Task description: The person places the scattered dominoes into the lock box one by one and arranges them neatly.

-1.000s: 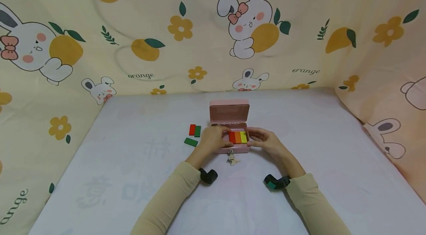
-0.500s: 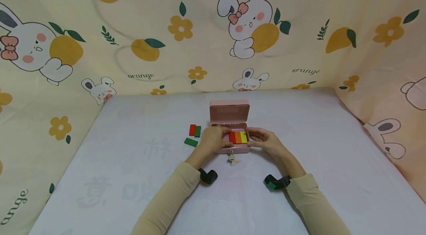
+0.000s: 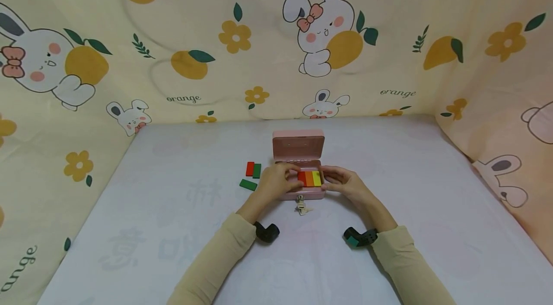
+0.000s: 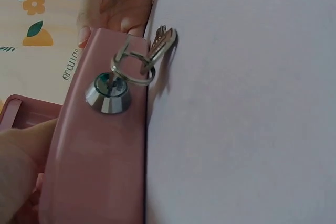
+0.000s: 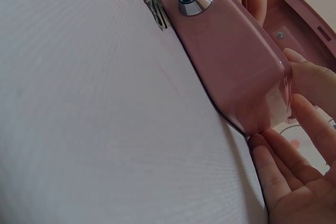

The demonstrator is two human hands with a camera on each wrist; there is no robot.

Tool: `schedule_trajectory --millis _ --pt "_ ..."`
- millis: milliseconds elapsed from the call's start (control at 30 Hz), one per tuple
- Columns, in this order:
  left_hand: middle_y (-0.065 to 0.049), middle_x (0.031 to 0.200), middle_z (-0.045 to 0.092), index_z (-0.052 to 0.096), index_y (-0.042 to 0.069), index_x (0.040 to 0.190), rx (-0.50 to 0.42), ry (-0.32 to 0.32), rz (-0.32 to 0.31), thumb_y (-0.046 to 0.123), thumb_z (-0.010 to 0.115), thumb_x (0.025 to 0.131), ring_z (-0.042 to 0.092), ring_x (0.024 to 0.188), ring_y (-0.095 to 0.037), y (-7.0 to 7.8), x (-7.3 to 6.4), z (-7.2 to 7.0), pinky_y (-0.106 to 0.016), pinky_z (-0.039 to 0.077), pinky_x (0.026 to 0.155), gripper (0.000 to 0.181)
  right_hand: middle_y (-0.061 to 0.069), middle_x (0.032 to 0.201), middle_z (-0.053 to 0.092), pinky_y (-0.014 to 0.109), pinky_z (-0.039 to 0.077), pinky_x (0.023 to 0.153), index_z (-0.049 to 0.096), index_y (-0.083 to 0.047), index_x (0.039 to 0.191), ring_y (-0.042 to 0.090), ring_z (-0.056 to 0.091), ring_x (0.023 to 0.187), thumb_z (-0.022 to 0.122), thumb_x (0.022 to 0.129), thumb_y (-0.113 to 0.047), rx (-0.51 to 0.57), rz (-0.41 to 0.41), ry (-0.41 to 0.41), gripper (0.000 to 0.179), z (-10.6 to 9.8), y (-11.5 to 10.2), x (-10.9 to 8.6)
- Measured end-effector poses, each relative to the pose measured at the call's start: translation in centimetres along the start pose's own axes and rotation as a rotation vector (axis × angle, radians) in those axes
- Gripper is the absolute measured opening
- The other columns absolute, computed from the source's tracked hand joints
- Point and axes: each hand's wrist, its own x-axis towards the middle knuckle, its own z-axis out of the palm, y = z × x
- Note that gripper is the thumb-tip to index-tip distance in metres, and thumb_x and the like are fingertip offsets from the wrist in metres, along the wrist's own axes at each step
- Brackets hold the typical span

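A pink metal box (image 3: 311,195) stands with its lid (image 3: 298,146) raised, a row of domino-like blocks inside: a red block (image 3: 301,178), an orange block (image 3: 309,178) and a yellow block (image 3: 317,178). My left hand (image 3: 274,181) reaches over the box's left side, thumb and fingers around the ends of the red block; its palm side is hidden. In the left wrist view its thumb (image 4: 31,142) crosses the front rim. My right hand (image 3: 347,185) rests against the box's right wall; in the right wrist view its fingers (image 5: 283,156) lie along the outside, thumb at the rim.
Keys (image 3: 302,209) hang on a ring from the front lock (image 4: 109,94). Left of the box lie a red block (image 3: 250,168), a green block (image 3: 257,171) and another green block (image 3: 248,184) on the white tabletop (image 3: 194,247). A printed curtain (image 3: 259,65) closes off the back.
My left thumb has shifted slightly right over the red block's near end, and the left wrist has moved a little left. My right hand stays in place.
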Motion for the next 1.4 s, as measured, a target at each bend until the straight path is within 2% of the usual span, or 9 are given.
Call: schedule_trajectory --millis 133,267,333,500,767,900,1267,1400 --pt "-0.005 0.095 0.067 0.071 0.018 0.114 -0.052 0.032 0.017 0.038 0.076 0.081 0.050 0.078 -0.015 -0.1 -0.3 -0.2 -0.021 0.037 0.063 0.039 0.027 0.146 0.042 0.010 0.046 0.094 0.043 0.004 0.140 0.041 0.043 0.136 0.070 0.087 -0.015 -0.002 0.013 0.004 0.063 0.0 -0.1 0.0" --pt "-0.002 0.076 0.056 0.071 0.017 0.112 -0.088 0.060 0.043 0.035 0.076 0.081 0.045 0.069 -0.012 -0.3 -0.6 -0.4 -0.019 0.028 0.055 0.036 0.027 0.146 0.042 0.010 0.046 0.095 0.042 0.004 0.141 0.042 0.042 0.136 0.070 0.087 -0.015 -0.005 0.020 0.003 0.063 0.0 -0.1 -0.1" --pt "-0.001 0.073 0.051 0.071 0.016 0.112 -0.107 0.071 0.056 0.034 0.076 0.082 0.043 0.067 -0.011 -0.3 -0.9 -0.5 -0.019 0.027 0.054 0.035 0.028 0.146 0.042 0.011 0.046 0.095 0.042 0.005 0.141 0.044 0.041 0.136 0.069 0.088 -0.015 -0.005 0.011 -0.002 0.063 0.0 -0.2 -0.1" --pt "0.001 0.071 0.047 0.070 0.014 0.113 -0.133 0.085 0.061 0.032 0.075 0.083 0.043 0.066 -0.011 -0.5 -1.5 -0.7 -0.018 0.027 0.053 0.035 0.029 0.147 0.041 0.012 0.045 0.097 0.041 0.006 0.141 0.046 0.040 0.137 0.068 0.088 -0.014 0.006 0.002 -0.012 0.063 0.0 -0.3 -0.1" --pt "0.003 0.066 0.041 0.070 0.011 0.112 -0.189 0.127 0.070 0.028 0.075 0.083 0.039 0.062 -0.011 -1.0 -2.7 -1.4 -0.019 0.025 0.054 0.033 0.024 0.148 0.042 0.010 0.045 0.096 0.043 0.002 0.141 0.039 0.042 0.137 0.070 0.087 -0.016 -0.009 0.028 -0.001 0.064 0.1 -0.3 0.0" --pt "0.004 0.062 0.037 0.071 0.010 0.111 -0.222 0.142 0.049 0.026 0.075 0.083 0.035 0.058 -0.010 -1.3 -3.1 -1.6 -0.018 0.022 0.051 0.032 0.024 0.149 0.042 0.010 0.045 0.096 0.043 0.001 0.142 0.041 0.041 0.137 0.070 0.087 -0.016 -0.014 0.024 -0.001 0.063 0.1 -0.1 0.0" --pt "0.004 0.064 0.033 0.072 0.009 0.108 -0.273 0.235 0.007 0.023 0.077 0.081 0.030 0.059 -0.009 -2.2 -4.1 -2.1 -0.019 0.019 0.051 0.031 0.024 0.148 0.042 0.009 0.045 0.095 0.043 0.001 0.142 0.042 0.041 0.137 0.069 0.088 -0.014 -0.032 0.013 -0.001 0.062 0.0 -0.1 0.0" --pt "0.004 0.064 0.033 0.071 0.008 0.108 -0.269 0.264 0.018 0.022 0.077 0.081 0.030 0.059 -0.009 -2.6 -4.5 -2.3 -0.019 0.020 0.053 0.031 0.024 0.149 0.041 0.009 0.044 0.095 0.042 0.001 0.142 0.042 0.040 0.138 0.069 0.088 -0.015 -0.029 0.014 -0.004 0.062 0.1 -0.2 0.0"
